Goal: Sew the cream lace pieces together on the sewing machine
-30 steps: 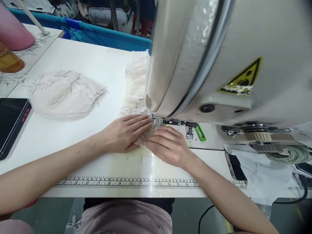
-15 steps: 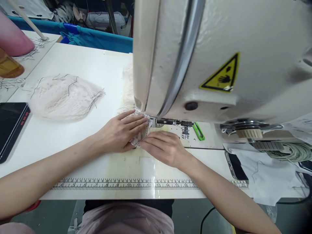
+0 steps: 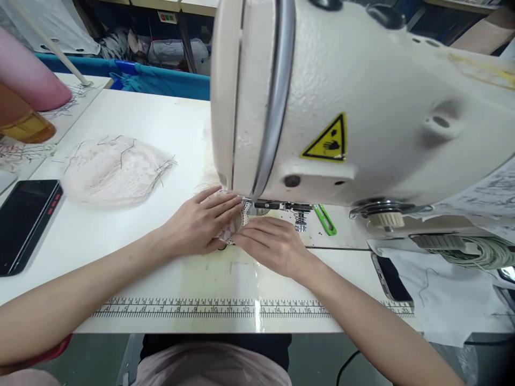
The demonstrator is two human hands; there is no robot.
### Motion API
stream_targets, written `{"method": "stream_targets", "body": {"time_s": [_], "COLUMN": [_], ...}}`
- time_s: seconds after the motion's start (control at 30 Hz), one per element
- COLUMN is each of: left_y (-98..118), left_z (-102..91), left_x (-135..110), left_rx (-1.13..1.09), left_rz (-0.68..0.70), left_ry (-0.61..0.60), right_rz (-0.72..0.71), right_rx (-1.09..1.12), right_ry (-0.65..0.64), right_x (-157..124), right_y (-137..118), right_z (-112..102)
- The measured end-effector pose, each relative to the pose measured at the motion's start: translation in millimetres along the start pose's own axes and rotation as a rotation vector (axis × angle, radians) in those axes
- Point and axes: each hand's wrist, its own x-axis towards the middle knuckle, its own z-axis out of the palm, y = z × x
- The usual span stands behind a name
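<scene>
Under the needle end of the sewing machine (image 3: 317,112) lies a piece of white lace fabric (image 3: 232,230), its far part hidden by the machine head. My left hand (image 3: 203,222) rests flat on the lace from the left, fingers stretched out and slightly apart. From the right, my right hand (image 3: 273,244) pinches the near edge of the lace, thumb tucked beneath the fingers. The fingertips of both hands are close to the presser foot area, which is mostly covered.
A pale lace piece (image 3: 116,170) with loose dark threads lies to the left, beside a black phone (image 3: 30,225). A green thread snipper (image 3: 325,220) sits by the machine base. Another phone (image 3: 392,277) and white cloth (image 3: 446,300) are at right. A ruler strip (image 3: 217,309) runs along the front edge.
The head view has shifted, so more of the machine's top shows. Both hands stay almost in place on the lace, with little visible movement of the fabric.
</scene>
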Motion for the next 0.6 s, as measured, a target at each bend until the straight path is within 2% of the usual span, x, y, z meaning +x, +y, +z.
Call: {"method": "stream_targets", "body": {"time_s": [0.33, 0.6], "left_y": [2.2, 2.0], "left_z": [0.7, 1.4], "left_x": [-0.7, -1.2], "left_rx": [0.020, 0.012], "left_rz": [0.002, -0.008], "left_ry": [0.018, 0.002], "right_rz": [0.110, 0.156], "right_rx": [-0.037, 0.024], "right_ry": [-0.115, -0.087], "right_x": [-7.7, -8.2], "right_y": [3.2, 11.0], "right_z": [-4.8, -7.3]}}
